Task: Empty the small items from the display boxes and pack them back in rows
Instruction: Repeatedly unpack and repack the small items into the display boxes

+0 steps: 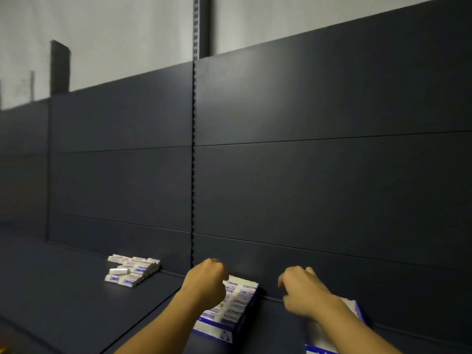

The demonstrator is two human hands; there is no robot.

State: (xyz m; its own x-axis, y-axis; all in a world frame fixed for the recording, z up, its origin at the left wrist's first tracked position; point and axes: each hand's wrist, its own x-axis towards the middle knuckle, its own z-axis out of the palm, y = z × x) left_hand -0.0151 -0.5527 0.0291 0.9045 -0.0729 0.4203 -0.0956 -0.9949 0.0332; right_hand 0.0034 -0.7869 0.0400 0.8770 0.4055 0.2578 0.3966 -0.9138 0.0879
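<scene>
Now packing small items into a display box [224, 312] on the shelf [76, 297].
Left hand [204, 284] curled at box's back row, grip contents unclear; right hand [304, 290] loosely curled, apparently empty.

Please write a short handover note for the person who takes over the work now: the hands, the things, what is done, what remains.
Left hand: curled at the far end of the filled display box; what it holds is hidden.
Right hand: fingers curled, hovering above the shelf between the two boxes; grip unclear.
Second box: under the right forearm, contents hidden.
Done: the first box is packed in rows.
Left: the loose pile of small packs on the shelf to the left.
</scene>
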